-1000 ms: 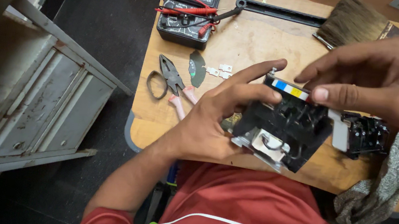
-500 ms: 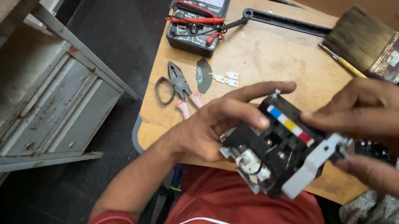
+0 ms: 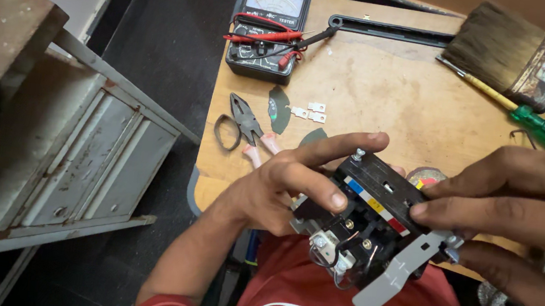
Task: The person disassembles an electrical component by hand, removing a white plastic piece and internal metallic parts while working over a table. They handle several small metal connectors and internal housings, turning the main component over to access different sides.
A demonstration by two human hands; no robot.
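A black electrical switch block (image 3: 364,221) with brass screw terminals, a strip of blue, yellow and red marks and a grey metal bracket (image 3: 399,273) is held above my lap at the table's near edge. My left hand (image 3: 289,186) grips its left side, thumb on the top face. My right hand (image 3: 519,208) holds its right side, fingers pressing on the coloured strip.
On the wooden table (image 3: 388,98) lie a black multimeter (image 3: 268,26) with red leads, small pliers (image 3: 242,119), two small white metal tabs (image 3: 310,111), a wide paintbrush (image 3: 516,54), a green-handled screwdriver (image 3: 538,128) and a black bar (image 3: 396,32). A rusty grey metal frame (image 3: 80,158) stands at left.
The switch block has been tilted and turned in both hands, so the grey bracket now points down toward my lap. My left thumb has shifted onto its top face.
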